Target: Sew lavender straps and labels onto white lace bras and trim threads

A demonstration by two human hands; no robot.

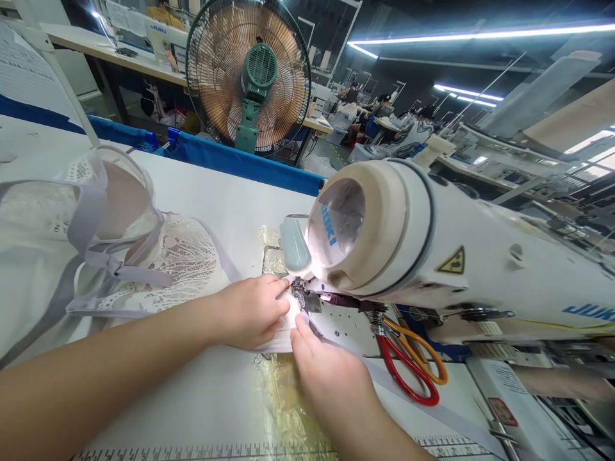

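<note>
A white sewing machine (pixel 413 237) reaches in from the right, its needle area and presser foot (pixel 298 291) low at the centre. Just left of the foot, my left hand (pixel 254 307) is closed on pale fabric, its index fingertip near the foot. My right hand (pixel 327 371) lies in front of the foot, fingers together on the edge of the same fabric (pixel 276 344). A pale lilac and white lace bra (pixel 177 262) spreads over the table at the left, beyond my left forearm. Part of the fabric is hidden under my hands.
Red-handled scissors (pixel 408 378) and orange-handled scissors (pixel 432 362) lie right of the needle area. A ruler strip (pixel 211 452) runs along the near edge of the white table (pixel 192 390). A large fan (pixel 250 77) stands behind the blue cloth (pixel 230 157). Several people sit farther back.
</note>
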